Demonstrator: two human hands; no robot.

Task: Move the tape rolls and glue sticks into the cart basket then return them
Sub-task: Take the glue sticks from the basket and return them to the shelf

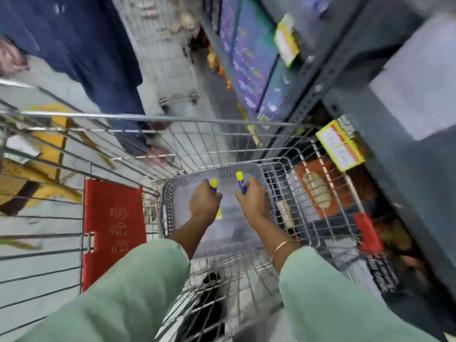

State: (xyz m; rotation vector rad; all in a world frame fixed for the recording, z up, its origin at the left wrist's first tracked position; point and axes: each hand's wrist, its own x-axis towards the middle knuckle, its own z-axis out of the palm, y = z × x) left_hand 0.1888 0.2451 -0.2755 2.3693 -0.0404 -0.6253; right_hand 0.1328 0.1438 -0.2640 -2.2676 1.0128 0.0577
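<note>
Both my hands reach down into a grey perforated plastic basket (170,213) that sits inside the wire shopping cart (222,122). My left hand (204,202) is closed around a blue glue stick with a yellow cap (214,183). My right hand (254,199) grips another blue and yellow glue stick (240,181), its cap pointing up. A small yellow piece (219,213) shows below my left hand, too blurred to identify. No tape rolls are visible. The whole view is motion-blurred.
A grey metal shelf rack (370,70) with purple boxes and yellow price tags (341,145) stands to the right. The cart's red child-seat flap (113,223) is on the left. A person in dark blue clothing (86,45) stands beyond the cart.
</note>
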